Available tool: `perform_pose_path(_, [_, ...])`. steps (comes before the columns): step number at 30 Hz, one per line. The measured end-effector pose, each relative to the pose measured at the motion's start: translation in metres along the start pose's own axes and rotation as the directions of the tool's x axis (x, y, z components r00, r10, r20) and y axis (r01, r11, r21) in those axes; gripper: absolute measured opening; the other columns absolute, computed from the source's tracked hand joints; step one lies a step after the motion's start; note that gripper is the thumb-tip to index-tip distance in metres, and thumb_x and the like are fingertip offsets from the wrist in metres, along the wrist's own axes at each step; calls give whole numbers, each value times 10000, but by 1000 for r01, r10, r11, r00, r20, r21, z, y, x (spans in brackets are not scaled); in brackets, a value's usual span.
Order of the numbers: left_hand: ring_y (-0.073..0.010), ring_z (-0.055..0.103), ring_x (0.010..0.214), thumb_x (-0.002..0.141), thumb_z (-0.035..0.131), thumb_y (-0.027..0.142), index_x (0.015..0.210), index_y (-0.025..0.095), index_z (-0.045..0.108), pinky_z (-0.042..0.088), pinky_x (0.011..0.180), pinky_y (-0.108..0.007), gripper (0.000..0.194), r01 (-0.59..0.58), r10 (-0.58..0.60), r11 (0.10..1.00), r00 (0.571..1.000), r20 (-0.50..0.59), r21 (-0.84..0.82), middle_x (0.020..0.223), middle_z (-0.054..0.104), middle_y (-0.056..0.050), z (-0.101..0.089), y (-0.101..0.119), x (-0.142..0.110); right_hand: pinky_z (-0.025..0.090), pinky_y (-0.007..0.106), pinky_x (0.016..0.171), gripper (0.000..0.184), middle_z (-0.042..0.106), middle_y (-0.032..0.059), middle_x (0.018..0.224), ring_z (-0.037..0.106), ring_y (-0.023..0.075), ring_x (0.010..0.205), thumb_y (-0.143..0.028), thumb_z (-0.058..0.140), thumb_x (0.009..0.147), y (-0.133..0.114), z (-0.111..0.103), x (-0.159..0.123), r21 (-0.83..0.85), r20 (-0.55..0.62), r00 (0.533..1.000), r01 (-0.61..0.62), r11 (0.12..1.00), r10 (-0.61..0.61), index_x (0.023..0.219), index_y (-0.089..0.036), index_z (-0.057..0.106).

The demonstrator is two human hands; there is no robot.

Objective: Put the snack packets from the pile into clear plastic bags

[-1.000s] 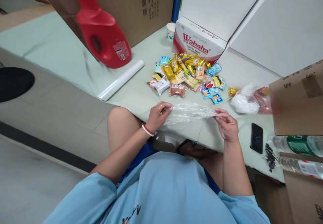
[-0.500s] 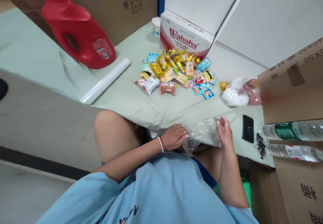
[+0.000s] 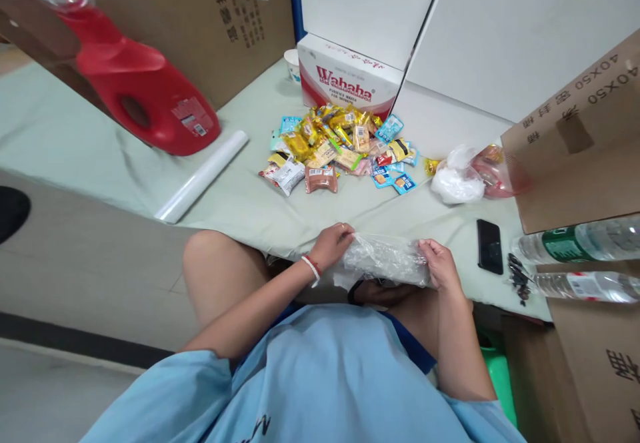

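Note:
A crumpled clear plastic bag [image 3: 387, 260] is stretched between my two hands, just off the front edge of the cloth-covered surface and over my lap. My left hand [image 3: 334, 242] is closed on its upper left corner. At the other end, my right hand [image 3: 438, 260] pinches the bag's right edge between thumb and fingers. Beyond the bag lies a heap of wrapped snacks [image 3: 330, 143] in yellow, blue, brown and silver packets.
Left of the snacks lie a white plastic roll [image 3: 203, 178] and a large red jug [image 3: 150, 86]. Behind them stands a Wahaba-style red-and-white carton [image 3: 350, 73]. On the right are a white plastic bag [image 3: 457, 180], a phone [image 3: 489, 247], water bottles [image 3: 585, 243] and a cardboard box [image 3: 570, 156].
My right hand, open beside the bag before, now grips its edge. My left hand has shifted slightly left and up, and the bag is now pulled out between both hands.

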State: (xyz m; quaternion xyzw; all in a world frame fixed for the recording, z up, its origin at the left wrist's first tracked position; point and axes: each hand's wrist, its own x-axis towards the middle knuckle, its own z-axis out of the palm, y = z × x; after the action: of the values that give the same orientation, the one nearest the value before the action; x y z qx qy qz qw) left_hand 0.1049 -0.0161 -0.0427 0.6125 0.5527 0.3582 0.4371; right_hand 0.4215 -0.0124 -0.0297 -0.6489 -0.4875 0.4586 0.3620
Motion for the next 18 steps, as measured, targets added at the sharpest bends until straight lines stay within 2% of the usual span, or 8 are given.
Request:
perform_pose_path(3, [-154, 562, 635, 941, 542, 399, 908, 219, 609, 446, 651, -276, 195, 52, -51, 991, 999, 7, -124, 678, 593, 30, -11, -2, 11, 532, 336, 622, 597, 660, 40, 757, 579, 187, 654, -775, 662, 813, 0, -8, -6, -47, -26, 999, 26, 999, -28, 898, -185, 709])
perform_pose_path(5, [-138, 514, 585, 929, 565, 437, 896, 222, 595, 404, 605, -256, 220, 70, -74, 984, 997, -16, -165, 628, 539, 54, -16, -1, 14, 597, 427, 832, 606, 708, 107, 1049, 671, 250, 915, -741, 643, 859, -7, -12, -12, -178, -56, 978, 188, 966, -201, 1119, -199, 722])
perform_pose_path(8, [-130, 457, 575, 915, 588, 425, 874, 219, 592, 355, 581, -244, 210, 58, -66, 987, 997, -49, -148, 605, 475, 66, -20, 4, 17, 455, 567, 1174, 741, 517, 141, 1518, 487, 339, 1418, -668, 767, 817, -26, -11, -24, -367, 135, 851, 519, 772, -508, 1431, -281, 613])
perform_pose_path(10, [-127, 425, 585, 922, 578, 416, 862, 215, 584, 337, 582, -242, 210, 29, -36, 992, 998, -53, -123, 609, 444, 68, -22, 8, 18, 347, 624, 1247, 795, 405, 120, 1635, 335, 375, 1537, -595, 848, 778, -41, -2, -29, -409, 358, 727, 687, 601, -586, 1478, -321, 589])
perform_pose_path(12, [-127, 407, 605, 926, 573, 426, 846, 210, 572, 331, 598, -245, 230, -2, -3, 995, 999, -51, -104, 627, 435, 65, -24, 11, 20, 324, 645, 1248, 547, 440, 92, 1626, 299, 383, 1554, -461, 831, 840, -51, 12, -27, -397, 503, 628, 778, 486, -594, 1354, -334, 696])
perform_pose_path(14, [-130, 417, 633, 915, 592, 456, 846, 208, 562, 335, 619, -253, 258, -23, 20, 995, 999, -38, -95, 661, 460, 58, -28, 13, 21, 352, 627, 1223, 189, 606, 79, 1466, 359, 359, 1514, -332, 741, 921, -57, 27, -17, -351, 544, 580, 814, 463, -607, 1101, -318, 797])
perform_pose_path(16, [-132, 426, 643, 867, 665, 493, 888, 211, 558, 333, 628, -257, 302, -26, 26, 996, 1000, 1, -87, 677, 473, 64, -35, 13, 21, 399, 589, 1182, 112, 721, 77, 1233, 474, 329, 1408, -304, 688, 952, -61, 37, -1, -279, 519, 592, 799, 533, -616, 927, -296, 797])
perform_pose_path(18, [-127, 416, 633, 780, 770, 489, 955, 216, 549, 328, 627, -255, 392, -18, 22, 997, 998, 52, -78, 673, 452, 87, -42, 11, 19, 483, 530, 1093, 152, 740, 69, 1052, 603, 295, 1208, -384, 674, 961, -66, 41, 15, -208, 455, 679, 711, 672, -577, 912, -273, 764])
